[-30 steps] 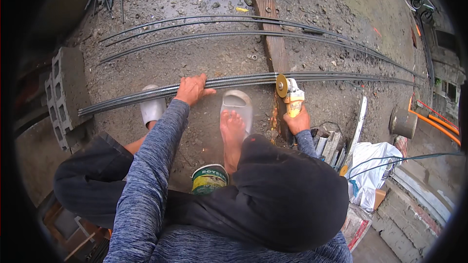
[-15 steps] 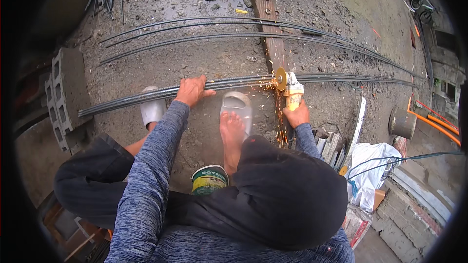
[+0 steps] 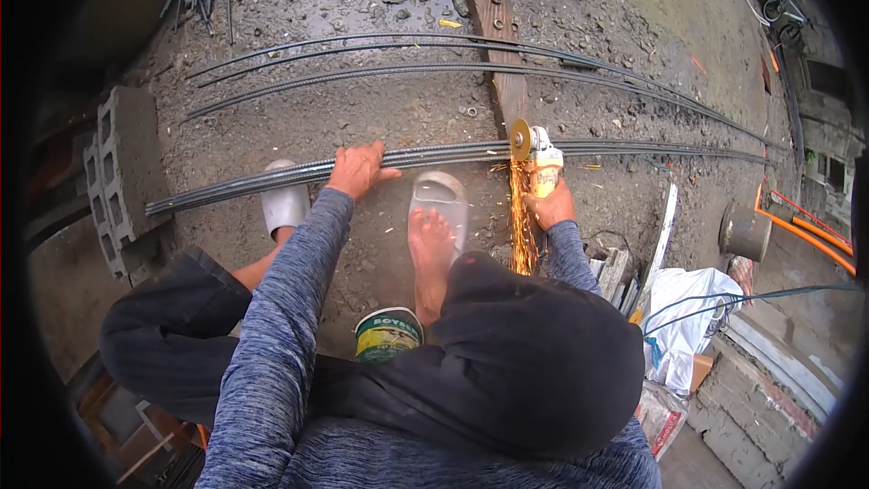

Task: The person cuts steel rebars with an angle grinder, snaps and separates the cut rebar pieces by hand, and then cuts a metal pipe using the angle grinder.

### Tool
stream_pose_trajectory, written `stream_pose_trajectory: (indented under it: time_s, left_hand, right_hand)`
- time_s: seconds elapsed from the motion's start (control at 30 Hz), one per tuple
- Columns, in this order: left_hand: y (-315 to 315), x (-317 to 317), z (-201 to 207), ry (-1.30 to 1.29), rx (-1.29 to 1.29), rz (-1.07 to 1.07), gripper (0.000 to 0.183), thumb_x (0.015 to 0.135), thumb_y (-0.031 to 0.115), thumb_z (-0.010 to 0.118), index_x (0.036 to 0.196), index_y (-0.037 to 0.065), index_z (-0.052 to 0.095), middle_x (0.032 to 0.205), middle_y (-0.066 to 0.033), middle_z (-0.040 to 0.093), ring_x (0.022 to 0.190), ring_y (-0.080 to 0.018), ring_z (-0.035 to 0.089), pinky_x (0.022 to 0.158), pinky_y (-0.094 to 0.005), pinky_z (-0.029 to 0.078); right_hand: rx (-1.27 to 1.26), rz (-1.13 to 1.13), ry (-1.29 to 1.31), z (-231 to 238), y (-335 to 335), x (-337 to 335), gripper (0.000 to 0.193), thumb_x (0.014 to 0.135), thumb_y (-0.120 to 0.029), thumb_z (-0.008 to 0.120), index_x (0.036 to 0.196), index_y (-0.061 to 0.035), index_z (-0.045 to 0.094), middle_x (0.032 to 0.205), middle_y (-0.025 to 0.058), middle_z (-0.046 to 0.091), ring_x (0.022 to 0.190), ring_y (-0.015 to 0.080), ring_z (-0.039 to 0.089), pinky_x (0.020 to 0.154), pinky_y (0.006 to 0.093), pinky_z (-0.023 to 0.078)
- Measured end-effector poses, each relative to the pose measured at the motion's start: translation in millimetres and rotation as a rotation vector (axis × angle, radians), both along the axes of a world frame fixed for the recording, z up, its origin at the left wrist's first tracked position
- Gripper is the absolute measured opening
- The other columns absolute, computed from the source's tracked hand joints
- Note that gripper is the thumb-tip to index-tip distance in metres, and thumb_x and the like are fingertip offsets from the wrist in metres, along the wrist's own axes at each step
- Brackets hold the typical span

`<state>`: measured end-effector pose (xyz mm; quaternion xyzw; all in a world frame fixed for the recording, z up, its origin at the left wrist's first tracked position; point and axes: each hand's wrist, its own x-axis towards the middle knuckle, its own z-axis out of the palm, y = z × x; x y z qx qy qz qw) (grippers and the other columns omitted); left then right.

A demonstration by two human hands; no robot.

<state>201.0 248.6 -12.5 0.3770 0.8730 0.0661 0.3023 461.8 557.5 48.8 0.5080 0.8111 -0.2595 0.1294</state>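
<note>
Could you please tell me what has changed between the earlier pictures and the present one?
The right hand has moved the angle grinder slightly away from the person; the sparks below its disc look denser. Nothing was taken hold of or let go. The left hand stays on the bundled rods.

We saw pale lettering on the green-and-yellow bucket point(image 3: 387, 337), blurred lettering on the yellow grinder point(image 3: 545, 178), print on a red-and-white package point(image 3: 668, 424).
</note>
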Motion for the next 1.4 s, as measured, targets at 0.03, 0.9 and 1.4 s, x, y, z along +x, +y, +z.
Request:
stream_pose_trajectory:
  time_s: [0.03,0.9,1.4]
  left_hand:
    - [0.4,0.4,-0.8,0.005,0.006,0.005,0.063,0.086,0.064,0.068,0.111,0.007,0.06,0.102,-0.0175,0.074,0.102,-0.0393,0.07,0.098,-0.0605,0.044]
    - [-4.7,0.7,-12.3,0.06,0.074,-0.027,0.063,0.086,0.066,0.067,0.107,0.007,0.059,0.094,-0.0173,0.073,0.095,-0.0388,0.07,0.088,-0.0551,0.047]
    - [-3.5,1.1,-10.1,0.073,0.116,-0.014,0.062,0.086,0.065,0.067,0.103,0.006,0.059,0.089,-0.0186,0.073,0.091,-0.0403,0.07,0.081,-0.0547,0.049]
  right_hand:
    - [0.002,-0.001,0.0,-2.1,1.7,2.7,0.066,0.068,-0.033,0.083,0.118,0.0023,0.058,0.106,0.0259,0.072,0.101,0.0419,0.07,0.09,0.0472,0.055]
    - [0.002,0.025,-0.048,9.2,-16.6,39.9,0.064,0.067,-0.03,0.078,0.116,0.0046,0.057,0.106,0.0297,0.07,0.1,0.046,0.069,0.089,0.0499,0.054]
    - [-0.009,-0.031,0.014,-3.9,-6.8,16.6,0.062,0.067,-0.03,0.079,0.113,0.0041,0.058,0.103,0.0284,0.072,0.096,0.0435,0.071,0.086,0.0487,0.055]
